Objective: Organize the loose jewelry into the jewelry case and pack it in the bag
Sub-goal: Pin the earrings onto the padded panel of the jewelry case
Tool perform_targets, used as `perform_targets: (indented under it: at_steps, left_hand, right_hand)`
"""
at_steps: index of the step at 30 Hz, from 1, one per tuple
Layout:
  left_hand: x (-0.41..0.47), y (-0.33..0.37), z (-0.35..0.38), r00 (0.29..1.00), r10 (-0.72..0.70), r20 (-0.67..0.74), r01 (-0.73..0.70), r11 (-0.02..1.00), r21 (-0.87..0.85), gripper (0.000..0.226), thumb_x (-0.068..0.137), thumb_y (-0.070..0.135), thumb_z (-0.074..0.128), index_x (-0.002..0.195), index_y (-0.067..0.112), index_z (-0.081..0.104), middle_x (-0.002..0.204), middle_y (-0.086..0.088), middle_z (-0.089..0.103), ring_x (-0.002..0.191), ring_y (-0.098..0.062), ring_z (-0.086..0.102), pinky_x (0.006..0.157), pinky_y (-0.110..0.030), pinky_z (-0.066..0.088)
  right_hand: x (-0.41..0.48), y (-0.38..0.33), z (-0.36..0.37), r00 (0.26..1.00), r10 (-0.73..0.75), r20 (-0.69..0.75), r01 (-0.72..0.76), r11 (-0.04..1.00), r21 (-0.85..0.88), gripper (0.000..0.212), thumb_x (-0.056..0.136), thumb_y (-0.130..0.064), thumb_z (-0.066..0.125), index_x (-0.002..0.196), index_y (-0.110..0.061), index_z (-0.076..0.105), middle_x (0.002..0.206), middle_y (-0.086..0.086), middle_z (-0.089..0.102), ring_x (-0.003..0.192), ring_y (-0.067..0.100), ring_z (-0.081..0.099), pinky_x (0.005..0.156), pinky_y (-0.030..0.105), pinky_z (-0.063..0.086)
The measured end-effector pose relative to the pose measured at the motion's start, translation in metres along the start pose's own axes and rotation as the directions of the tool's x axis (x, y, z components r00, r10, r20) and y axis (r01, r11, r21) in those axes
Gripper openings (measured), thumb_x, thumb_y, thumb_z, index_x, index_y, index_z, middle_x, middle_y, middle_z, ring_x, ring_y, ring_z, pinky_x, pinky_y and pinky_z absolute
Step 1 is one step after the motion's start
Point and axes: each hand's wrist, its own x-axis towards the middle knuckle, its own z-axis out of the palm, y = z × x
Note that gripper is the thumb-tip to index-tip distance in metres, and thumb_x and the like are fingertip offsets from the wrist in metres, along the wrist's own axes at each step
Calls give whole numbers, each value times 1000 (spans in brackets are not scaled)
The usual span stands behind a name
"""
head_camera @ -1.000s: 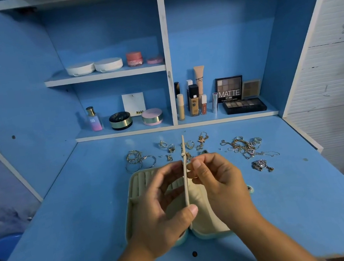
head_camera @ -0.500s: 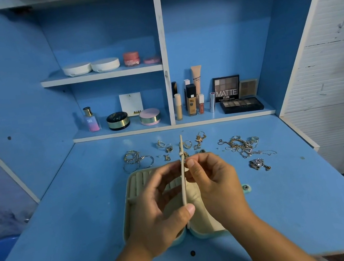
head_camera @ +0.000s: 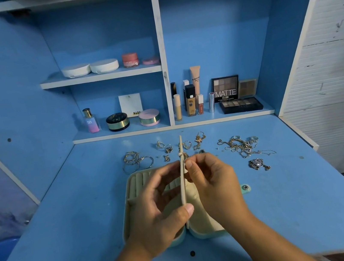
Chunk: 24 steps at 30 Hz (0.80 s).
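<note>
- Two bare forearms are seen reaching in from the near edge of the blue desk (head_camera: 69, 225).
- The left hand (head_camera: 158, 218) is curled around the divider flap (head_camera: 184, 187) of the jewelry case (head_camera: 130, 188). Its thumb is pressed on the flap's near edge and its fingers are spread against the left face higher up.
- The right hand (head_camera: 216, 186) is set against the flap's right face, with thumb and forefinger drawn narrowly together in a pinch near the upper part. Whether anything small is also caught between those fingertips cannot be told.
- The flap is held upright and is seen edge-on, rising from the case's spine.
- The case lies open and flat on the desk under both hands. Cream ring rolls are visible in its left half, and much of its right half is hidden by the right hand.
- A mint snap tab (head_camera: 246, 187) is seen sticking out from the case's right side.
- The loose jewelry is spread on the desk beyond the case, and none of it is visible inside the case:
  - a cluster of hoops (head_camera: 136, 163) at the left
  - small rings (head_camera: 168, 148) and a gold charm (head_camera: 199, 139) in the middle
  - a tangle of chains (head_camera: 238, 145) at the right
  - a silver pendant (head_camera: 257, 164) nearer, apart from the chains
- Cosmetics are lined up on the lower shelf (head_camera: 122, 134) behind, among them an eyeshadow palette (head_camera: 241, 105) marked MATTE.
- Round compacts (head_camera: 90, 68) are kept on the upper shelf.
</note>
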Motion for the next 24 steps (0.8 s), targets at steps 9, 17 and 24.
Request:
perform_targets:
  at_steps: [9,17,24]
  left_hand:
    - [0,-2,-1,1000,-10,-5,10,1000,-18,65,68,19,69,131,12,52,130,-7,61,126,-26,55,95,-25,48]
    - [0,-2,0,1000,-9,4,9,1000,-17,68,67,20,69,132,10,52,131,-10,60,127,-29,54,96,-26,48]
    - [2,-3,0,999,-32,-2,32,999,-24,67,67,21,71,131,13,53,130,-9,60,126,-28,54,95,-28,48]
  right_hand:
    - [1,8,-3,991,-131,21,133,986,-104,15,91,-31,55,92,-25,69,83,-9,70,81,4,66,74,20,52]
    - [2,6,-7,994,-83,64,80,996,50,10,89,-11,63,87,-20,66,78,-5,69,73,10,64,70,25,52]
    - [12,5,-8,972,-209,109,231,937,-262,7,91,-21,61,91,-23,67,76,-12,66,73,3,61,65,11,44]
